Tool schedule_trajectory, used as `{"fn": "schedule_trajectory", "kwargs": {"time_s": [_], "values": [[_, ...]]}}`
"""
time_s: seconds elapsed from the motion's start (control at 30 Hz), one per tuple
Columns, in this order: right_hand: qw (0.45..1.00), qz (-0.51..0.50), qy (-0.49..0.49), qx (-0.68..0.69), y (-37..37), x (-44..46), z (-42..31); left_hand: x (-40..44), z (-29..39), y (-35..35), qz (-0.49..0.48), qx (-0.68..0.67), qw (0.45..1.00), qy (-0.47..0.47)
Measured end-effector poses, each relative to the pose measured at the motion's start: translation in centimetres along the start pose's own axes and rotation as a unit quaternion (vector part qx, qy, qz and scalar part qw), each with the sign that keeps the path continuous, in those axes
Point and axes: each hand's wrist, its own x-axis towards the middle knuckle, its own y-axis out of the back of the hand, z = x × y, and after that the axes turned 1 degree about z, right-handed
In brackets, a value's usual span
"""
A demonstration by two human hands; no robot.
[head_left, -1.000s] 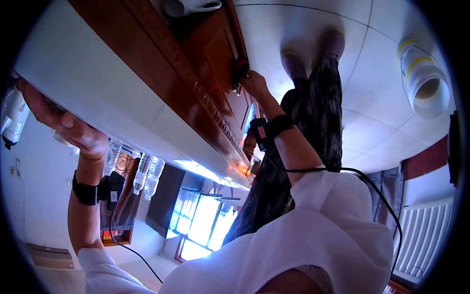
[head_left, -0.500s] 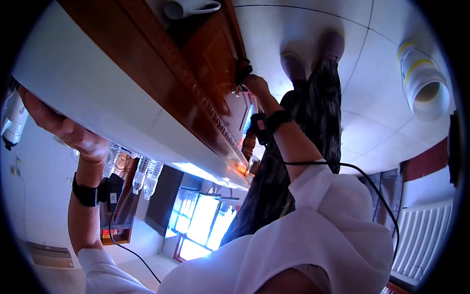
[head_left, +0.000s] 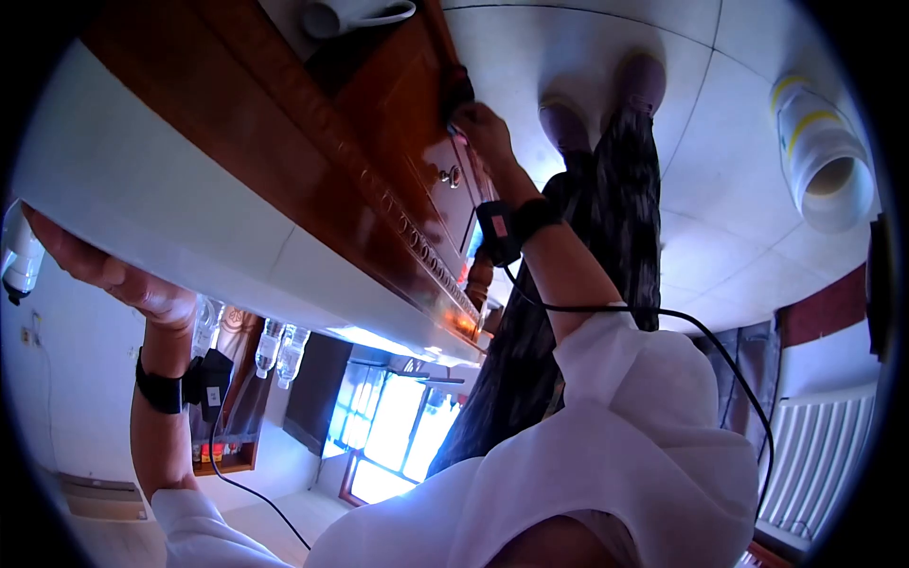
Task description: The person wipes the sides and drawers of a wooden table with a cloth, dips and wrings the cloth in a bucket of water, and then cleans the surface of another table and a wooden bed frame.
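My left hand [head_left: 109,273] lies along the edge of a white tabletop [head_left: 218,208], its fingers stretched out and partly hidden by the edge. My right hand [head_left: 485,131] is closed, up against the brown wooden drawer front [head_left: 417,133] under that top. A small dark object [head_left: 459,87] shows just beyond its fingers; what it is stays unclear. A metal drawer knob [head_left: 450,177] sits a little below this hand, not touched by it. Each wrist wears a black strap with a small box and a cable.
Clear plastic bottles [head_left: 282,352] stand on the tabletop past my left wrist. A white mug [head_left: 350,15] is at the top. A white container with yellow bands [head_left: 822,151] lies on the tiled floor, right of my shoes [head_left: 640,85]. A radiator [head_left: 822,454] is at lower right.
My right hand has moved up in the view, away from the drawer knob, which now shows fully. The dark object moved up with it. My left hand has shifted slightly down and left.
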Motion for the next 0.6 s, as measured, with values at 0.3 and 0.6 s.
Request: {"fn": "schedule_trajectory", "kwargs": {"time_s": [0.3,0.6], "values": [[0.989,0.059,0.12,-0.057,-1.0,-3.4,9.9,-1.4,-0.1,0.1,0.002,0.015,0.998,0.053],[0.981,-0.004,-0.156,-0.112,-0.6,-6.9,8.7,0.1,0.6,-0.5,0.02,0.005,0.997,0.076]]}}
